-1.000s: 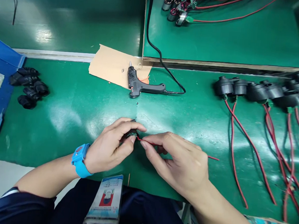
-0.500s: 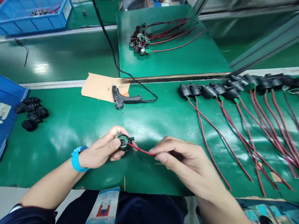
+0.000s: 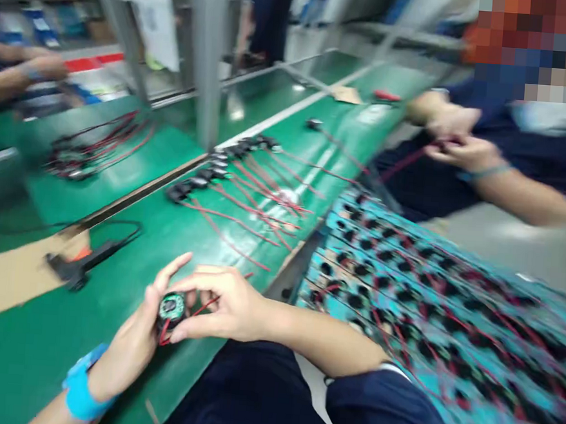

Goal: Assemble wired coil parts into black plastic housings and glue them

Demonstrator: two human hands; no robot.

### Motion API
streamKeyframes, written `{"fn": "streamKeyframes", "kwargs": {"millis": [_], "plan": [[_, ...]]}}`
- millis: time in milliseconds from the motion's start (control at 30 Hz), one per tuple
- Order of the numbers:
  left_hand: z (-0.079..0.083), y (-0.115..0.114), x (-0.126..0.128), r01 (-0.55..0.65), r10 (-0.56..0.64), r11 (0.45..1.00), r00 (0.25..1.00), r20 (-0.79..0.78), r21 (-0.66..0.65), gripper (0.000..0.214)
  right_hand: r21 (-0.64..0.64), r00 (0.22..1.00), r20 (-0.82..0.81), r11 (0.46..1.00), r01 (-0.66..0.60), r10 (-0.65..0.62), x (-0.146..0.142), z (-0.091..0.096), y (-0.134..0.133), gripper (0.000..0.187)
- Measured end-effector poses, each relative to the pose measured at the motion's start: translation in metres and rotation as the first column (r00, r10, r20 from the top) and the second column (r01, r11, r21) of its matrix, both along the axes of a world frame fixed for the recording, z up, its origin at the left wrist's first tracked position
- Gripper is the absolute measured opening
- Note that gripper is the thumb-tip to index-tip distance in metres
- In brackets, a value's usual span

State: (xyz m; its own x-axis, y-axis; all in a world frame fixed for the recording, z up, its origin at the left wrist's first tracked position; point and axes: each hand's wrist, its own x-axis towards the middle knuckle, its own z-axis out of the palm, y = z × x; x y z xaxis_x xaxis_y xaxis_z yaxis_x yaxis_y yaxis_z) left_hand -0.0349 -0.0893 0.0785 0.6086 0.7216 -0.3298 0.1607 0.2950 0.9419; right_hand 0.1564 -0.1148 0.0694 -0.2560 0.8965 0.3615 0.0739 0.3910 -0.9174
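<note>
My left hand [image 3: 134, 337], with a blue wristband [image 3: 80, 385], grips a small round black part with a green circuit board [image 3: 170, 307] on its face. My right hand [image 3: 223, 305] pinches the same part from the right, its fingers closed round it and round the red wire [image 3: 205, 305] that leaves it. Both hands hover just above the green mat near its front edge.
A black glue gun [image 3: 83, 261] lies on brown cardboard [image 3: 1, 279] at the left. A row of black parts with red wires [image 3: 236, 183] lies further back. At the right stands a teal tray [image 3: 432, 293] filled with several black parts. A co-worker's hands [image 3: 455, 137] work at the far right.
The view has swung sharply to the right, blurring the scene. My right hand has slid up the red wire to the part, and both hands now hold it together.
</note>
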Motion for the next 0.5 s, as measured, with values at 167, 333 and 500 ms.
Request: {"fn": "streamKeyframes", "kwargs": {"millis": [167,333,500], "plan": [[-0.003,0.015,0.077,0.249,-0.250,0.959,0.968,-0.009,0.133,0.082,0.194,0.948,0.116,0.943,0.271,-0.296,0.074,0.008,-0.031,0.048],[-0.022,0.022,0.117,0.344,-0.308,0.833,0.939,-0.154,0.432,0.069,0.252,0.475,0.422,0.603,0.757,-0.772,0.209,0.019,-0.082,0.050],[-0.055,0.032,0.113,0.435,-0.301,0.710,0.898,-0.321,0.554,0.053,0.253,0.151,0.548,0.335,0.908,-0.823,0.379,0.010,-0.099,0.057]]}}
